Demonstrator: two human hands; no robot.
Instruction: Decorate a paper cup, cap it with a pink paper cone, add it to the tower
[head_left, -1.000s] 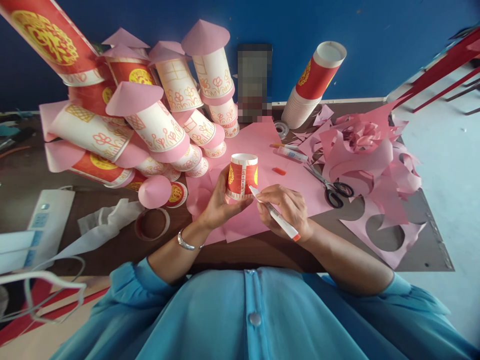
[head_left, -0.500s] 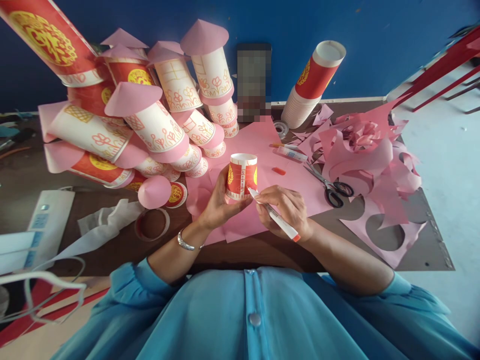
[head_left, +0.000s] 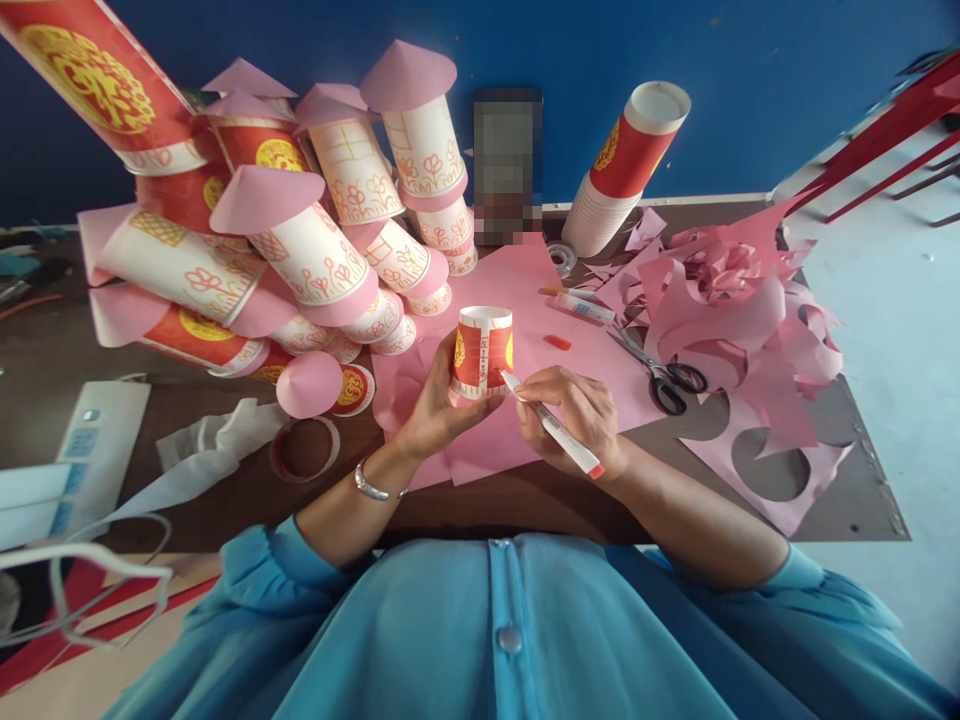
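Observation:
My left hand (head_left: pixel 442 408) is wrapped round a red and white paper cup (head_left: pixel 471 350) with yellow emblems, held with its open end up. In my right hand (head_left: pixel 571 415) is a white marker (head_left: pixel 559 440) with an orange-red end, gripped like a pen. Its tip is at the cup's lower right side; whether it touches I cannot tell. Orange strokes show along the cup's white lower edge. Beneath both hands lie pink paper sheets (head_left: pixel 517 290), with an orange marker cap (head_left: pixel 557 342) on them.
Cup towers with pink cone roofs (head_left: pixel 307 240) crowd the left. At the back right leans a cup stack (head_left: pixel 604 210). Scissors (head_left: pixel 664 380), a glue tube (head_left: pixel 581 306) and pink paper scraps (head_left: pixel 742 300) lie on the right. A tape roll (head_left: pixel 304 450) lies at front left.
The marker tip has shifted very slightly right and up relative to the cup's lower side. The cup has moved a touch to the left. Both hands keep their hold.

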